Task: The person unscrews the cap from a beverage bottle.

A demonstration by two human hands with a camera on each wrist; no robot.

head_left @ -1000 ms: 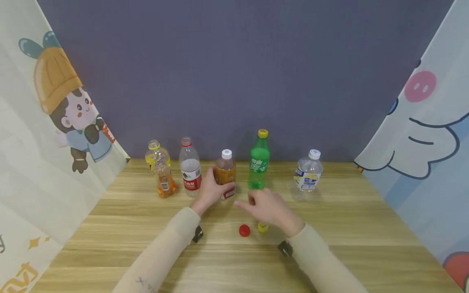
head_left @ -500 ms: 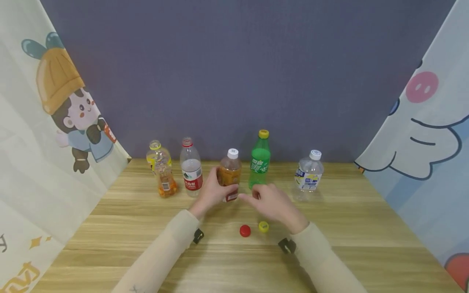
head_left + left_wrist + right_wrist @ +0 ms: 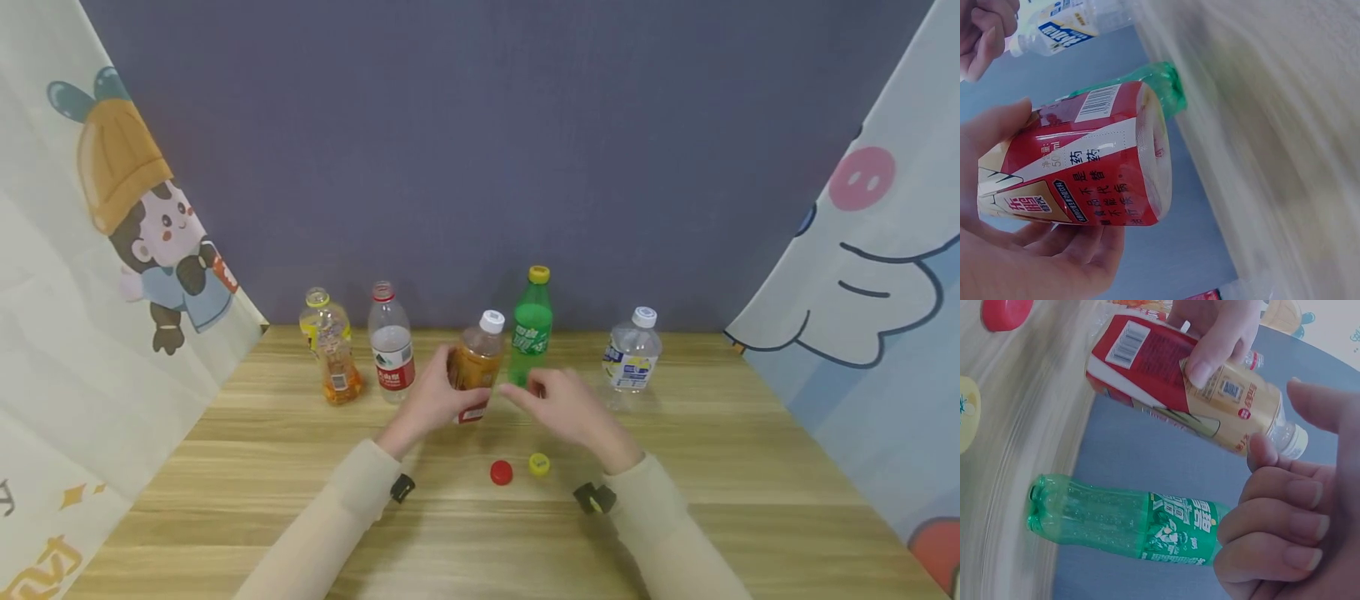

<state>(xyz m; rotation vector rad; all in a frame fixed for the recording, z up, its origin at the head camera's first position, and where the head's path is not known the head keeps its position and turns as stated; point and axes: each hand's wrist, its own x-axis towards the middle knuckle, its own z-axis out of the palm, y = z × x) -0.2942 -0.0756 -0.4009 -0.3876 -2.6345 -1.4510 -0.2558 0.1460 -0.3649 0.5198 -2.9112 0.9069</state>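
My left hand (image 3: 431,402) grips a drink bottle (image 3: 477,365) with a gold and red label, thumb on one side and fingers on the other. The bottle leans right, its base lifted off the table in the left wrist view. A white cap (image 3: 492,322) sits on its neck. Beside it, my right hand (image 3: 566,407) holds nothing; its thumb (image 3: 1319,406) stands apart from the forefinger, close about the cap in the right wrist view, while the other fingers are bent. Behind stands a green soda bottle (image 3: 532,327) with a yellow cap.
Left of the held bottle stand an uncapped bottle with orange liquid (image 3: 337,367) and an uncapped red-labelled water bottle (image 3: 392,358). A clear bottle with a white cap (image 3: 632,358) stands right. A red cap (image 3: 502,472) and a yellow cap (image 3: 539,464) lie in front on the table (image 3: 450,542).
The left hand has shifted the gold and red bottle rightward and tipped its top to the right. The right hand has moved slightly right and up.
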